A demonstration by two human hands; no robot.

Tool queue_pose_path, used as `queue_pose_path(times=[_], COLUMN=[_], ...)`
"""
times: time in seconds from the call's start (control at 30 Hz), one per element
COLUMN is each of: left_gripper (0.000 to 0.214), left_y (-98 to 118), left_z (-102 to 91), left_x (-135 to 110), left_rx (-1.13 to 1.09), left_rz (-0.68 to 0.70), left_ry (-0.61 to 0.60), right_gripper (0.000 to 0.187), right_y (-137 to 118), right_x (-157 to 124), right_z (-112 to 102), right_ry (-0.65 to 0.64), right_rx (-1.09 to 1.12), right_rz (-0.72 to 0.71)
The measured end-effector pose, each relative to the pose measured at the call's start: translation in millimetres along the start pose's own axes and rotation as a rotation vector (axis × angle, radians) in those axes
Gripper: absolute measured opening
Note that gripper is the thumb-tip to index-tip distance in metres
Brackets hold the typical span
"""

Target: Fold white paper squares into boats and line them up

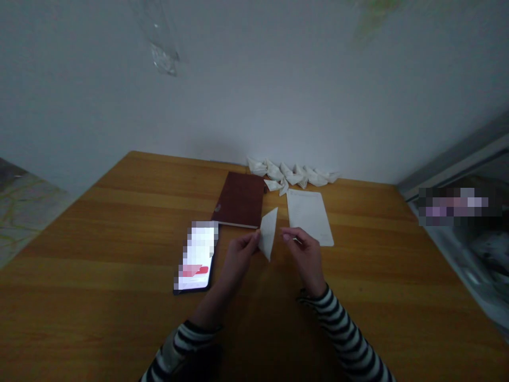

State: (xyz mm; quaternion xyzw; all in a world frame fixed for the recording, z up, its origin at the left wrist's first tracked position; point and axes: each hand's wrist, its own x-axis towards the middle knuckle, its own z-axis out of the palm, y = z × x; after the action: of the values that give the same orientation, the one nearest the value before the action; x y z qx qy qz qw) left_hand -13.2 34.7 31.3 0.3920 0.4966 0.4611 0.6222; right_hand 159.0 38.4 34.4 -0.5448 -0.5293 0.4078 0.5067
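In the middle of the head view, a white sheet of paper folded into a slanted, pointed shape [269, 235] is held up above the table. My left hand [239, 254] pinches its left edge between thumb and fingers. Just to the right of the folded paper is my right hand [307, 256], not touching it. Its thumb and forefinger are bent toward each other with their tips slightly apart, and I see nothing between them.
A lit phone [196, 257] lies left of my hands on the wooden table [119, 239]. Behind them are a dark red notebook [240, 199] and a white paper pad [309, 216]. Several folded paper boats [292, 174] line the back edge by the wall [254, 79].
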Motion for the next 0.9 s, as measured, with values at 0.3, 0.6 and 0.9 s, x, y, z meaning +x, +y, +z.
queue_pose_path(times=[0.3, 0.6, 0.9], left_gripper=[0.031, 0.02, 0.017], left_y=[23, 21, 43], left_z=[2.3, 10.8, -8.8], left_x=[14, 36, 74], left_rx=[0.039, 0.316, 0.173], left_rz=[-0.008, 0.151, 0.049], left_ry=[-0.162, 0.035, 0.014], right_gripper=[0.018, 0.013, 0.031], right_y=[-7, 3, -8], right_x=[38, 56, 86], right_z=[5, 10, 14], right_ry=[-0.071, -0.174, -0.242], right_rx=[0.141, 0.047, -0.143], right_rz=[0.037, -0.047, -0.347])
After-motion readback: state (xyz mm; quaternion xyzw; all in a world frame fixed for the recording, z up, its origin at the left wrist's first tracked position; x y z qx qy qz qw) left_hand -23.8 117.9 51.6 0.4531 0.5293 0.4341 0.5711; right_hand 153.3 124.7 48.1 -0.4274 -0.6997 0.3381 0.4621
